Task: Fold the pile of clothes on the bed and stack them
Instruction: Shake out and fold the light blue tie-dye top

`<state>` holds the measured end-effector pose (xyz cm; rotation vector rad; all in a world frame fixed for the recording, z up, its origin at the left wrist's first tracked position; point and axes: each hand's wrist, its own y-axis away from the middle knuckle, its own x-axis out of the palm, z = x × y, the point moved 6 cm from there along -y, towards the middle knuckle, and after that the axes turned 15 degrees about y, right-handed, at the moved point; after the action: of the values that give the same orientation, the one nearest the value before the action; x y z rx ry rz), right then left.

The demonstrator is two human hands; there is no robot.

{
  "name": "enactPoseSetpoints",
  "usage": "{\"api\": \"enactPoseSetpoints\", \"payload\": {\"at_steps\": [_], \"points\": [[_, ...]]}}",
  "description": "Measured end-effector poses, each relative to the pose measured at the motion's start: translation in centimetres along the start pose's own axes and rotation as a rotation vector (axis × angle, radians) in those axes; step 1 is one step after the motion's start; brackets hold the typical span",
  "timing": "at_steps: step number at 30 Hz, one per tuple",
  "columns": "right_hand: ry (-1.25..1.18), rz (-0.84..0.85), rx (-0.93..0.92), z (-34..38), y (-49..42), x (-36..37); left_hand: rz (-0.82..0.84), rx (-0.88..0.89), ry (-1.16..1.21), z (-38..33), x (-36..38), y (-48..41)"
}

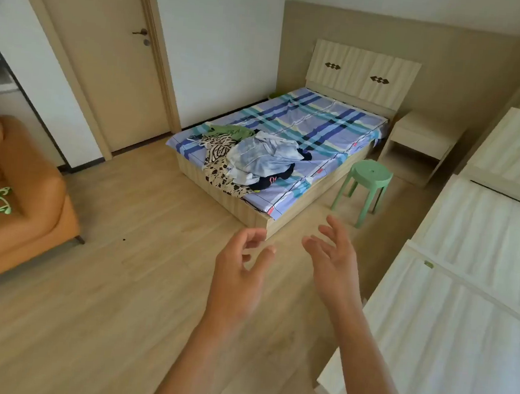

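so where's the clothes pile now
In the head view, the pile of clothes lies at the foot end of the bed, left of the green stool.

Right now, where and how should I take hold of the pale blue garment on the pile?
Take the pale blue garment at its crumpled top folds, from above at the foot end of the bed. It lies uppermost on the pile, so it should lift without dragging the others. Left hand and right hand are empty.

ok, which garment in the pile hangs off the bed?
The cream black-flowered garment: it drapes over the bed edge; the green garment and pale-blue garment lie fully on it.
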<state>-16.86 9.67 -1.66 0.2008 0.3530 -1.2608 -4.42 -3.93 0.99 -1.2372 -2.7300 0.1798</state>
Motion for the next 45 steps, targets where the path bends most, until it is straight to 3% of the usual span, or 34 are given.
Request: {"api": "enactPoseSetpoints", "payload": {"at_steps": [14,27,45], "points": [[-0.022,0.003,0.081,-3.8,-23.2,2.8,0.134,-0.032,-0.054,6.4,9.9,-21.6],[0.035,-0.04,0.155,-7.8,-44.7,-1.2,0.245,-0.071,-0.011,11.2,24.5,-41.5],[0.038,-0.248,0.274,-13.4,-81.0,-9.4,0.503,-0.086,0.017,18.4,49.1,-75.6]]}}
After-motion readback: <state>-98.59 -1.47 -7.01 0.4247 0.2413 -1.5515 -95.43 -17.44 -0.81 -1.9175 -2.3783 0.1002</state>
